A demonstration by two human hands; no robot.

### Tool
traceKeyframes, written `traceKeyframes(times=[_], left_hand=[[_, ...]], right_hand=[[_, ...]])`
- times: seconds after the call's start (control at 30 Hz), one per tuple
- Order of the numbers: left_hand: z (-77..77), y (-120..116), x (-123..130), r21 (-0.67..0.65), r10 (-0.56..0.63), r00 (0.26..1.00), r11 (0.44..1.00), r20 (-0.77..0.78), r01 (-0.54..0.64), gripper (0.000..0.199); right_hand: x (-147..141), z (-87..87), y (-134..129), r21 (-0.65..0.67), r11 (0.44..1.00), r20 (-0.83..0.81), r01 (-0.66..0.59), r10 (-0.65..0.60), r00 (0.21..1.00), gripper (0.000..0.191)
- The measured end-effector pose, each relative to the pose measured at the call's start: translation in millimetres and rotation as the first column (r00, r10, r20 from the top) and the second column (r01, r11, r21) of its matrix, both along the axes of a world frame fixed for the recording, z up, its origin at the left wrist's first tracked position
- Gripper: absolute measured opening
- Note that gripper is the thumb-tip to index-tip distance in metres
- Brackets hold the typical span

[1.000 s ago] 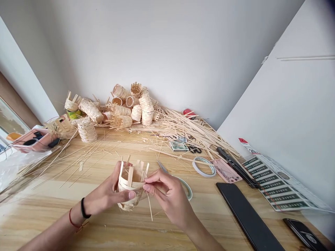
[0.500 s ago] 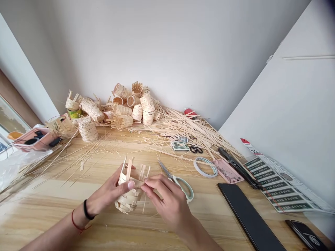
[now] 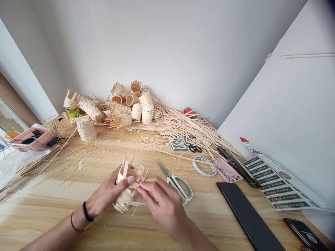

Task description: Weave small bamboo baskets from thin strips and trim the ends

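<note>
A small woven basket of pale flat strips is tilted above the wooden table, its upright strip ends sticking up from the open rim. My left hand wraps its far left side, thumb pressed on the front near the rim. Thumb and forefinger of my right hand pinch a flat wooden strip at the basket's right front. Loose strip ends hang below those fingers. Scissors with pale green handles lie partly opened on the table, just beyond my right hand.
Woven baskets are heaped at the back wall, beside a spread of long loose strips. Rightward lie a tape roll, a pink card, a black utility knife, a dark phone-like slab and blade packaging. A pink box stands left.
My right hand has shifted slightly left and closer to the basket with the strip. The basket has turned a little, and the whole view has moved slightly.
</note>
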State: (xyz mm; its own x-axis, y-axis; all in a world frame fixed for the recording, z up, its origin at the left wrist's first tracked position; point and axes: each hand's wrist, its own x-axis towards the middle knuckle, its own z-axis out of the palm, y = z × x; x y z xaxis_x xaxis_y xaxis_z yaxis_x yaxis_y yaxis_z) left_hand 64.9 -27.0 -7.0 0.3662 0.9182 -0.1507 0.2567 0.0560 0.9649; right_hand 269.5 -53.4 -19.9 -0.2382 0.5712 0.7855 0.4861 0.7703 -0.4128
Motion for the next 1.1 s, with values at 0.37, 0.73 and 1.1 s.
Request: traceKeyframes(times=[0.37, 0.73, 1.1], left_hand=[[-1.6, -0.5, -6.7, 0.029, -0.020, 0.999, 0.999, 0.028, 0.019, 0.074], [-6.4, 6.6, -14.3, 0.032, -0.181, 0.972, 0.983, 0.148, 0.178, 0.086], [-2.4, 4.1, -9.9, 0.014, -0.287, 0.927, 0.956, 0.244, 0.292, 0.098]], right_hand=[[-1.6, 1.4, -3.2, -0.041, 0.999, 0.006, -0.026, 0.026, 1.000, 0.009], [-0.9, 4.0, -2.2, -0.145, 0.979, -0.131, -0.143, 0.125, 0.984, 0.010], [5.1, 6.7, -3.0, -0.264, 0.959, -0.145, -0.107, 0.071, 0.987, 0.019]])
